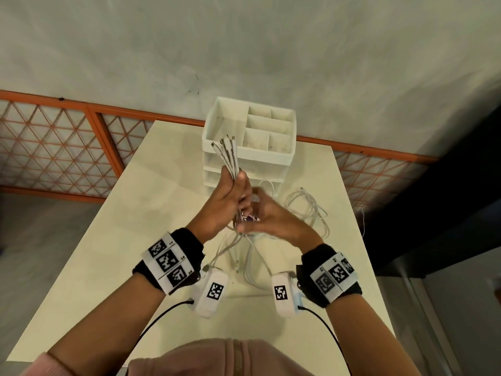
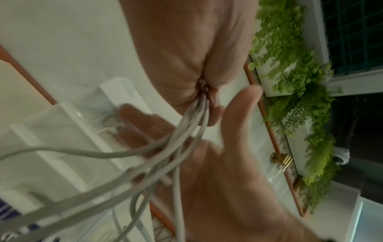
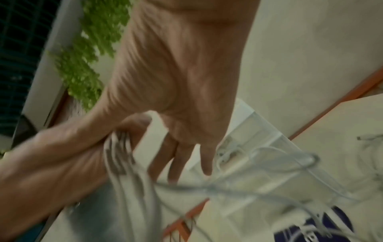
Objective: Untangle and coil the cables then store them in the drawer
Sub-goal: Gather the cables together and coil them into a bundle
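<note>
The left hand (image 1: 225,202) is fisted around a bundle of white cables (image 1: 227,156), whose plug ends fan out of the top of the fist toward 12 o'clock; the rest of the strands hang from the bottom of the fist toward 6 o'clock, down to the table (image 1: 108,240). The right hand (image 1: 267,215) sits just beside the left at 3 o'clock, fingers relaxed and spread against the hanging strands, gripping nothing that can be seen; it is blurred. A second loose heap of white cable (image 1: 309,210) lies on the table at 3 o'clock from the hands, apart from them. The white plastic drawer unit (image 1: 282,158) stands at 12 o'clock, its top an open tray of rectangular compartments. No writing is legible; the wrist bands (image 1: 169,263) carry only black-and-white square marker patterns. The cables are smooth, round and thin; the table is matt and pale.
</note>
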`<state>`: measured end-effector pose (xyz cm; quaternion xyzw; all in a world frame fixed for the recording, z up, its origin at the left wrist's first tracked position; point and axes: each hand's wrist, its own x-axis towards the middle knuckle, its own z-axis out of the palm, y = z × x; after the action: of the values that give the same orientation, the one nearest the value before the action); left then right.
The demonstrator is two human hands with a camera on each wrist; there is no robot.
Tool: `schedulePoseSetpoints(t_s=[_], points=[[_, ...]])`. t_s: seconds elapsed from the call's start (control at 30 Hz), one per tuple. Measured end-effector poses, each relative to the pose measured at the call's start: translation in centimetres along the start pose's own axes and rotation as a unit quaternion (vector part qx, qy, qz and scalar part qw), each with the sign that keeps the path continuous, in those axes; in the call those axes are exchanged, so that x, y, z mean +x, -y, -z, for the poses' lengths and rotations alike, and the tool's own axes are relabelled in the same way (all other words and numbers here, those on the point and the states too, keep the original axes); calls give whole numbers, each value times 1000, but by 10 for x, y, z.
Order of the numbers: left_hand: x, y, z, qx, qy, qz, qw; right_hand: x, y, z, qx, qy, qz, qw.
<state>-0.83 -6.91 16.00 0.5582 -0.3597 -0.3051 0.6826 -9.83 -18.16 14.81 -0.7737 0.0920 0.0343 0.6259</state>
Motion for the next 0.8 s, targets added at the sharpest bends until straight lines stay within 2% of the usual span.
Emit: schedulePoseSetpoints(t_s=[0.07, 0.1, 0.2, 0.3, 0.37, 0.43, 0.5, 0.53, 0.67, 0.73, 0.8], points=[[3, -9, 3, -45, 8, -12, 999, 5, -11, -13, -57, 79, -14, 995], [4, -11, 4, -43, 10, -18, 999, 9, -15, -17, -64, 84, -13, 994], [2, -16, 15, -7, -8, -27, 1000, 11, -23, -13, -100, 48, -36, 993], [3, -24, 34, -28, -54, -33, 998, 3, -36, 8, -181, 3, -83, 980], [2, -30, 46, -33, -74, -33, 996, -4, -46, 21, -181, -47, -95, 978], [-1, -26, 53, 54, -80, -41, 994, -7, -46, 29, -180, -88, -78, 977], [-4, -13, 55, 184, -55, -35, 981, -6, -34, 32, -191, -115, -53, 973], [-7, -7, 54, 211, -26, -12, 977, -6, -24, 31, -196, -121, -33, 972], [-10, 2, 42, 202, 57, 67, 975, -2, 13, 25, -223, -112, 20, 968], [-11, -3, 37, 209, 100, 76, 970, 0, 23, 23, -230, -116, 28, 966], [-8, -3, 40, 226, 103, 62, 967, 1, 23, 26, -202, -129, 19, 970]])
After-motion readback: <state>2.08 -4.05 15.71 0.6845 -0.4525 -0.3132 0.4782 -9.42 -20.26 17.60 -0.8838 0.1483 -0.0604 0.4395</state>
